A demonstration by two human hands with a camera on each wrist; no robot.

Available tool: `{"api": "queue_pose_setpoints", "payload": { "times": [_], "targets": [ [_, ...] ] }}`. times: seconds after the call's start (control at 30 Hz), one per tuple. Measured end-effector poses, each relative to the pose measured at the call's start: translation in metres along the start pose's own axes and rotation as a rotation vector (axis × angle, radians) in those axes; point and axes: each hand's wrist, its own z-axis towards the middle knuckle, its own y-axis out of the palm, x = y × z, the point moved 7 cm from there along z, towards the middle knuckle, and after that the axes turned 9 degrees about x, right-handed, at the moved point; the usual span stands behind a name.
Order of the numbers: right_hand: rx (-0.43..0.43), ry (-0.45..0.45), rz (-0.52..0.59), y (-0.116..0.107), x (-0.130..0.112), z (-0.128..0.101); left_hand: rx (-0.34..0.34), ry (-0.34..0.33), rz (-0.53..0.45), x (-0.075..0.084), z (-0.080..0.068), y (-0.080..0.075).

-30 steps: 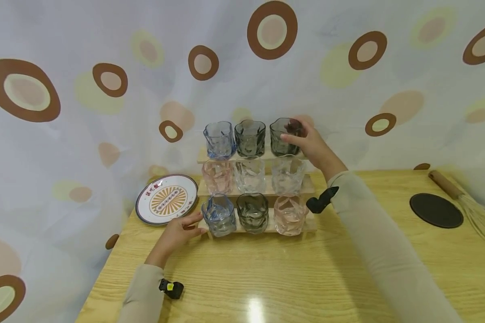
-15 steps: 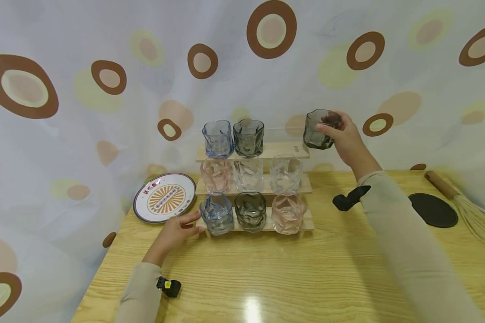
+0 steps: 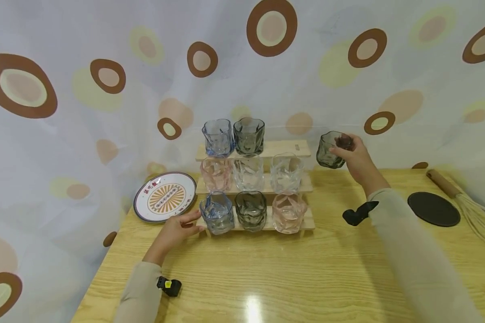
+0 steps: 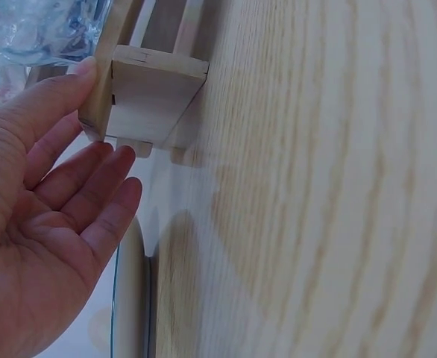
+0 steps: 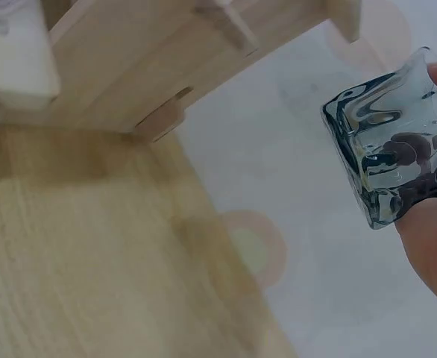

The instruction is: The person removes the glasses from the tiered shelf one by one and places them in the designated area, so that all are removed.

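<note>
My right hand (image 3: 357,157) had its grip pinched on the grey glass (image 3: 330,150), right of the wooden rack (image 3: 284,149); it looked thin, so it could slip and break.

My left hand (image 3: 177,231) lay flat against the rack.

Smoke-grey glass (image 3: 330,154) in right hand (image 3: 357,161). Pale wood rack (image 3: 284,148): top row blue glass (image 3: 217,137), grey glass (image 3: 248,135); middle pink, clear, clear; bottom blue, grey, pink. White plate (image 3: 165,196), dark rim, orange-yellow sunburst, red characters. Light oak-grain table (image 3: 266,269). Black round mat (image 3: 434,209). White curtain (image 3: 85,112), brown, cream, yellow circles. Beige sleeves.
</note>
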Motion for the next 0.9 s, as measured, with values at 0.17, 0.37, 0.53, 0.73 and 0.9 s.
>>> {"api": "queue_pose_setpoints", "payload": {
  "times": [0.17, 0.37, 0.53, 0.73, 0.9],
  "targets": [
    [-0.008, 0.054, -0.087, 0.002, 0.033, -0.001, 0.013, 0.001, -0.001, -0.010, 0.002, 0.000],
    [-0.042, 0.107, -0.132, 0.005, 0.070, -0.004, 0.016, 0.021, -0.016, -0.018, 0.007, 0.001],
    [-0.058, 0.143, -0.139, 0.009, 0.093, -0.005, 0.011, 0.021, -0.030, -0.019, 0.007, 0.002],
    [-0.055, 0.132, -0.094, 0.015, 0.100, -0.002, 0.023, 0.053, -0.016, -0.016, 0.007, 0.000],
    [-0.066, 0.129, -0.094, 0.020, 0.097, -0.002, 0.020, 0.051, -0.023, -0.017, 0.008, -0.001]
  ]
}}
